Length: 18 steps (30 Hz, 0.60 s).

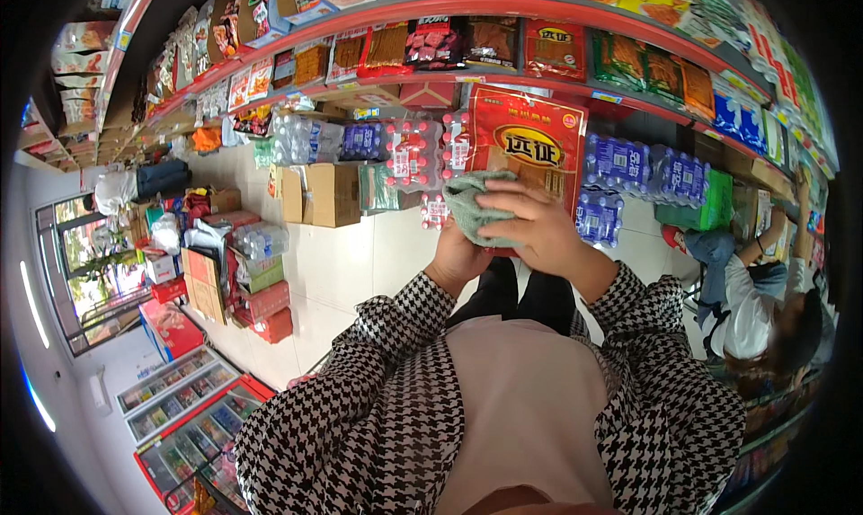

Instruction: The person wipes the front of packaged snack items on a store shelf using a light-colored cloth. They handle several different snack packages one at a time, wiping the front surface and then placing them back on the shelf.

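Note:
A large red snack bag [529,134] with a yellow and black oval on its front stands upright before me. My left hand [460,253] grips its lower left corner; part of that grip is hidden behind a cloth. A grey-green cloth [475,208] lies bunched against the lower left front of the bag. My right hand [529,225] spreads over the cloth and presses it on the bag, fingers pointing left. Just above, a similar red bag [555,48] stands on the shelf among other packaged snacks.
Shelves with a red edge [404,13] curve across the front. Below are shrink-wrapped bottle packs [617,161] and a cardboard box [330,195]. A person [755,306] sits low at the right, another [128,185] bends at the far left. Stacked cartons [266,299] stand left.

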{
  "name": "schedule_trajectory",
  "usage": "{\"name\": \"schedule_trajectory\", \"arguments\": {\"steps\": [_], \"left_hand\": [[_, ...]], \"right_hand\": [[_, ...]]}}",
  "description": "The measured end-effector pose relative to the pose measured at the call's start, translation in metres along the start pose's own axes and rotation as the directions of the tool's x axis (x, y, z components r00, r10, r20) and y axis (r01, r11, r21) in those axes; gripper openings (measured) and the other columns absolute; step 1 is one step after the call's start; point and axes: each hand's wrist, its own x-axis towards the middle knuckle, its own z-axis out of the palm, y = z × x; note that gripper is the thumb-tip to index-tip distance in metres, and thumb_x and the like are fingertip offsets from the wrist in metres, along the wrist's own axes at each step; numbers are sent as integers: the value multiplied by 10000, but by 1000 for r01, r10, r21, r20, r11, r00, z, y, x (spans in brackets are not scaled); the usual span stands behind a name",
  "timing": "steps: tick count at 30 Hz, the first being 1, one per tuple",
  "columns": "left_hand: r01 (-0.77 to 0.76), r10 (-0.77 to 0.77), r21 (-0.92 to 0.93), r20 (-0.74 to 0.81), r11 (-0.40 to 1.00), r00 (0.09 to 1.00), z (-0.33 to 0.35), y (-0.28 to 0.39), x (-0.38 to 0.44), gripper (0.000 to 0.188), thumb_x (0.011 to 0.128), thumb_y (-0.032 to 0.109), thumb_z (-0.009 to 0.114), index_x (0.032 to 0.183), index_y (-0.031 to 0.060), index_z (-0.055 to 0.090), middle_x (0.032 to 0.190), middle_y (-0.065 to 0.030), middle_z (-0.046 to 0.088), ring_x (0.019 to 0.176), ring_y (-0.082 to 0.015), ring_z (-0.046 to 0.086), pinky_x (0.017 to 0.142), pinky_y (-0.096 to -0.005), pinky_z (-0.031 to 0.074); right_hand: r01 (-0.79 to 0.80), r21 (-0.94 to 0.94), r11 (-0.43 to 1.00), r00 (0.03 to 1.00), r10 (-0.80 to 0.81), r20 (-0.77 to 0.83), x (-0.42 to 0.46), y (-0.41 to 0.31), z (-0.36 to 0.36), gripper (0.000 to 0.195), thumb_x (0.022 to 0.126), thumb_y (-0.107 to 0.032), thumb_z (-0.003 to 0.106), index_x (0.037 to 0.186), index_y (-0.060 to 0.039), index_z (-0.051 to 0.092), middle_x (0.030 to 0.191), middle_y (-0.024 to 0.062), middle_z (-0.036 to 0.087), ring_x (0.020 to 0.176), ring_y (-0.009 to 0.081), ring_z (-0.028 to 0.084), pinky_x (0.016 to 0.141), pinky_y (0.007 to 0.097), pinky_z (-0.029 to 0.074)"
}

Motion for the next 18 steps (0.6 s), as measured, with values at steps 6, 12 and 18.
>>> {"name": "schedule_trajectory", "arguments": {"steps": [6,12,18], "left_hand": [[-2,-11,184,72,983,997,39,16,-27,453,1004,230,511,1411,66,397,1330,-125,548,1189,-259,583,1008,-448,494],[-65,65,77,2,995,998,37,32,-32,442,1024,300,461,1378,36,441,1309,-146,569,1181,-281,587,1015,-457,479],[-35,31,23,143,999,989,43,55,-42,457,1019,317,459,1364,18,445,1326,-168,559,1188,-301,581,1008,-476,482]], "right_hand": [[-259,-150,954,951,225,-210,4,12,-36,469,747,86,590,1104,-189,721,1299,67,614,1234,288,557,1062,429,439],[-197,-13,980,957,190,-219,-20,-29,-12,504,762,91,540,1137,-191,721,1288,103,612,1222,326,554,1039,411,452],[37,-99,994,994,-47,-99,-34,-59,-6,445,799,75,542,1088,-201,738,1250,73,639,1276,321,524,1059,425,440]]}}
